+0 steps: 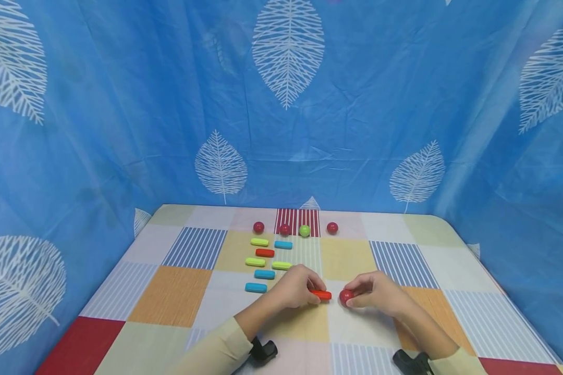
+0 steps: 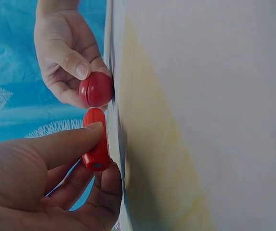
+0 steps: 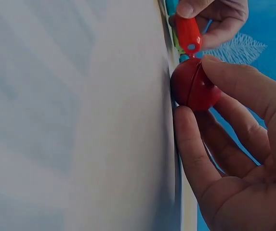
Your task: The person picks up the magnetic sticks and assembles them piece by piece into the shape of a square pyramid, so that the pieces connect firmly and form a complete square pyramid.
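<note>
My left hand [image 1: 300, 285] pinches a short red stick [image 1: 322, 295] between thumb and fingers. Seen from the right wrist, the end of this stick [image 3: 190, 41] has a small hole. A red ball [image 1: 346, 297] with a groove around it sits in the grip of my right hand [image 1: 377, 294]. Both hands are low over the front middle of the table, the stick pointing toward the ball. In the left wrist view the ball [image 2: 97, 90] lies right by the stick's far end [image 2: 95, 114].
Several short sticks lie left of centre, among them a blue stick [image 1: 256, 287], a yellow-green stick [image 1: 255, 262] and another red stick [image 1: 265, 253]. Behind them stand a green ball [image 1: 304, 230] and 3 red balls [image 1: 258, 227]. Blue curtains [image 1: 347, 130] surround the patchwork-covered table [image 1: 169, 338].
</note>
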`<state>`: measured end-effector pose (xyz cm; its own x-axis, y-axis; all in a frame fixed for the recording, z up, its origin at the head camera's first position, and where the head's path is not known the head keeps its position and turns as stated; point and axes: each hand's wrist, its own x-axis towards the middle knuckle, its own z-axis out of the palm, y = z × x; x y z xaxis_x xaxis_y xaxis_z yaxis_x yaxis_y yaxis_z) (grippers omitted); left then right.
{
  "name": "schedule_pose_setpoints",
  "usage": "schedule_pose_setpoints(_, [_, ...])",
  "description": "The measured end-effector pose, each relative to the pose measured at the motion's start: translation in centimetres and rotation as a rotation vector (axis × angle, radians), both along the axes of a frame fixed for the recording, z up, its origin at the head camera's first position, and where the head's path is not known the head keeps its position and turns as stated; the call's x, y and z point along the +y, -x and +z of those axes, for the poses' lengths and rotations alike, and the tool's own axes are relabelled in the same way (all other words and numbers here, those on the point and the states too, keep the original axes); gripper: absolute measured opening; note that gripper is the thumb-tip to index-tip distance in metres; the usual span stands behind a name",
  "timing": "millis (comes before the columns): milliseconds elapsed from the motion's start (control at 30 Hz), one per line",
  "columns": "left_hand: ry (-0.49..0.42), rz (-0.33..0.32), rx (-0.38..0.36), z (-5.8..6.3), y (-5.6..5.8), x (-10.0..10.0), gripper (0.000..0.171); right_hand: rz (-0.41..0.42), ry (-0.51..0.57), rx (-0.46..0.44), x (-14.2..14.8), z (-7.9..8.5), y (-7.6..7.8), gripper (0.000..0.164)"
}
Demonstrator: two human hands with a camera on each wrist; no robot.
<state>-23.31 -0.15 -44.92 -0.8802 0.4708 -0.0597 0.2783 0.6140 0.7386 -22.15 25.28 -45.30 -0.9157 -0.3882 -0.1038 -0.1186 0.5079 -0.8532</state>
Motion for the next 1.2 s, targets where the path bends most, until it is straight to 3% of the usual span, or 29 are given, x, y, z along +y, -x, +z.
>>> schedule_pose_setpoints(433, [-0.001, -0.033, 0.016, 0.0, 0.2, 0.8, 0.017, 0.003, -0.023, 0.001, -0.6, 0.1, -0.4, 0.029])
schedule_pose_setpoints(767, [-0.016, -0.025, -0.043, 0.2, 0.5, 0.8, 0.017, 0.017, -0.012, -0.002, -0.9, -0.1, -0.1, 0.031])
schedule_pose_setpoints(867, [-0.034, -0.019, -0.061, 0.4, 1.4, 0.5, 0.018, 0.013, -0.024, 0.01, -0.8, -0.1, 0.1, 0.035])
schedule_pose_setpoints(967, [-0.054, 0.006, -0.028, 0.9, 2.9, 0.1, 0.019, -0.004, -0.041, 0.021, -0.7, -0.1, 0.2, 0.037])
schedule_pose_setpoints(1200, [-0.072, 0.157, 0.092, 2.1, 6.7, -0.8, 0.024, -0.038, -0.053, 0.04, -0.2, -0.1, 1.2, 0.034])
